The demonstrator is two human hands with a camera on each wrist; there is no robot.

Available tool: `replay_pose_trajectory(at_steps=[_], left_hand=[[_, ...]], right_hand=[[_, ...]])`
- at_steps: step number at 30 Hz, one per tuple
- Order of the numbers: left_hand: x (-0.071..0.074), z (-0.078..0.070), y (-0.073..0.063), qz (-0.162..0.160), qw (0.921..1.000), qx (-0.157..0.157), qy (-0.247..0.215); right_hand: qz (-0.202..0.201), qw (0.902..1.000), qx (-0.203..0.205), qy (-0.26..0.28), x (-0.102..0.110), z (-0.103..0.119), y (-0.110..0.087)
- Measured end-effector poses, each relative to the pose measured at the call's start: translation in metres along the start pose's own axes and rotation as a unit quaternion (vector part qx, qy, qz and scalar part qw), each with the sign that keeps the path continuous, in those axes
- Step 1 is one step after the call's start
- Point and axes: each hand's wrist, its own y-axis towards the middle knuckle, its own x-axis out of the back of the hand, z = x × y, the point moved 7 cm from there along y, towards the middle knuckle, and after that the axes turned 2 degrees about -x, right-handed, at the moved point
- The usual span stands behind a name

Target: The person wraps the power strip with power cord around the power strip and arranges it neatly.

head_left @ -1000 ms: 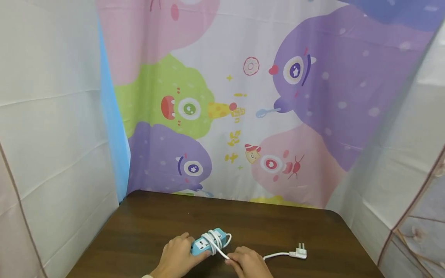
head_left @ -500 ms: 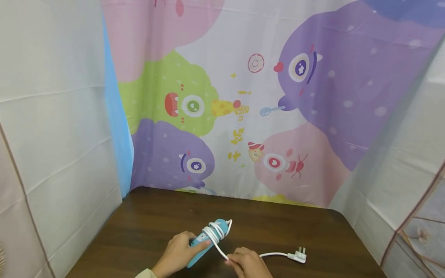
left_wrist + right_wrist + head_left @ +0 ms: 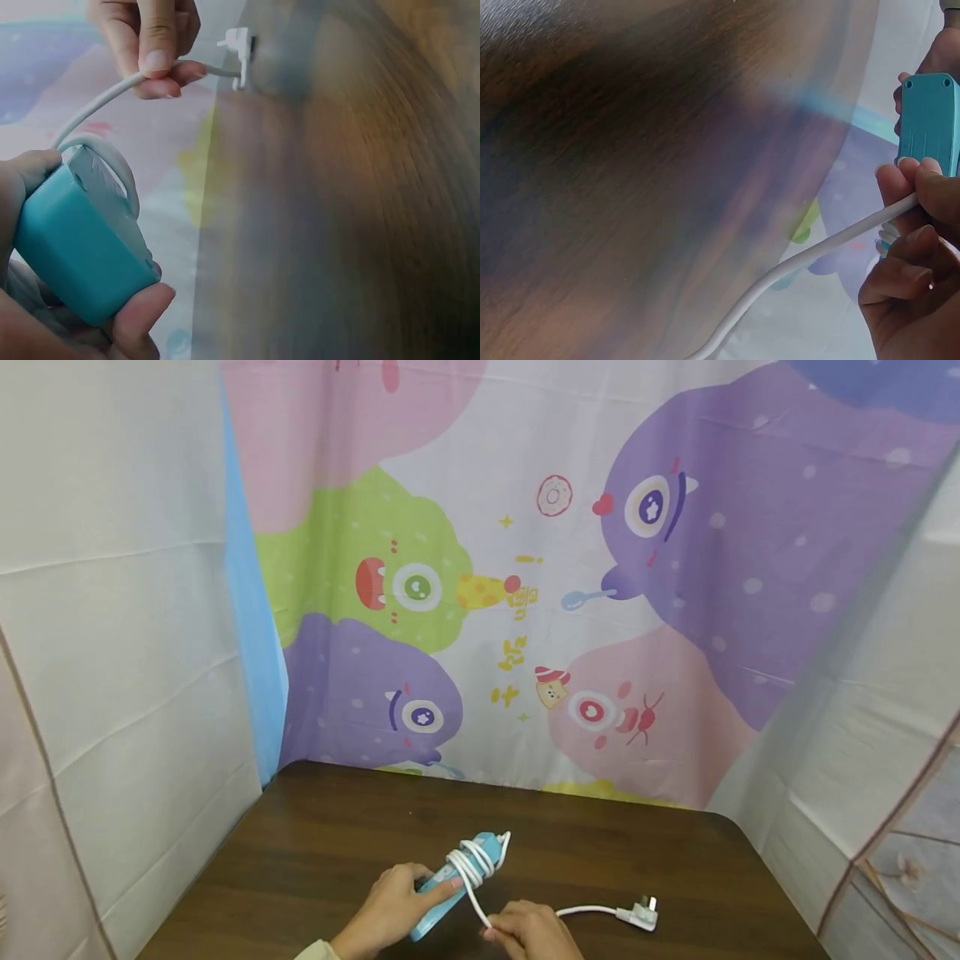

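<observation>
My left hand (image 3: 397,906) grips a light-blue power strip (image 3: 438,914) by its near end, the thumb across its top; the strip is tilted, its far end pointing up and right. White cord (image 3: 471,860) is wound several times around the far half. From the windings the cord runs to my right hand (image 3: 531,931), which pinches it between thumb and fingers. Past that hand the cord ends in a white three-pin plug (image 3: 641,913), prongs up. In the left wrist view the strip's blue end (image 3: 82,240) sits between thumb and fingers.
A dark brown wooden table (image 3: 337,827) lies beneath both hands. Behind it hangs a curtain (image 3: 495,735) printed with cartoon monsters. Pale fabric walls stand at the left (image 3: 150,735) and right (image 3: 825,735).
The power strip has turned from nearly flat to steeper, its socket face rolling away from view. The left hand has shifted with it; the right hand keeps its pinch on the cord.
</observation>
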Motion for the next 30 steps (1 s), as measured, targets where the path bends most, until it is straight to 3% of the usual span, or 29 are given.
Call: replay_pose_trajectory(at_steps=[8,12,16,18,25,28,30], left_hand=[[0.003,-0.015,0.001,0.013,0.9994,-0.025,-0.022],[0.002,-0.019,0.000,0.050,0.9968,-0.056,-0.027],[-0.001,-0.023,-0.003,0.090,0.9898,-0.102,-0.043],[-0.002,-0.026,-0.006,0.113,0.9844,-0.124,-0.054],[-0.012,-0.037,-0.017,0.213,0.9575,-0.161,-0.108],[-0.022,-0.049,-0.024,0.231,0.9459,-0.226,-0.029],[-0.031,-0.057,-0.030,0.233,0.9283,-0.286,0.044]], right_hand=[[0.007,0.9992,-0.023,0.033,0.005,-0.003,0.005],[0.024,0.9989,-0.037,0.017,0.008,-0.009,0.005],[0.037,0.9991,-0.019,0.005,0.008,-0.015,0.002],[0.049,0.9983,-0.026,0.017,0.007,-0.018,0.001],[0.030,0.9989,-0.017,0.032,0.012,-0.033,-0.009],[0.044,0.9976,-0.022,0.049,0.012,-0.039,-0.010],[0.055,0.9979,-0.012,0.032,0.010,-0.037,-0.009]])
